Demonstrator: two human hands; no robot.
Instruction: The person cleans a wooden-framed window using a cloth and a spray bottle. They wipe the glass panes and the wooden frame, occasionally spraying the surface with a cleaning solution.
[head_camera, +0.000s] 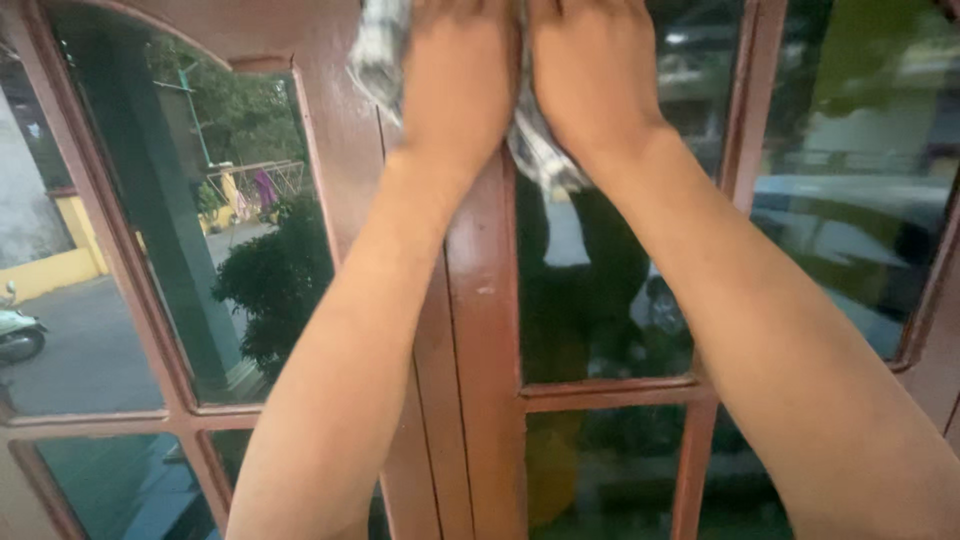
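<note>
Both hands up at top edge of frame, left hand (455, 70) and right hand (590, 65) side by side, pressing a checked grey-white cloth (375, 50) against the brown wooden window frame (485, 330). Fingers are cut off by the frame edge, can't tell if curled or flat. Glass panes (600, 290) on both sides show reflections.

Single head view, close, facing straight onto a wooden window frame (480, 330).
</note>
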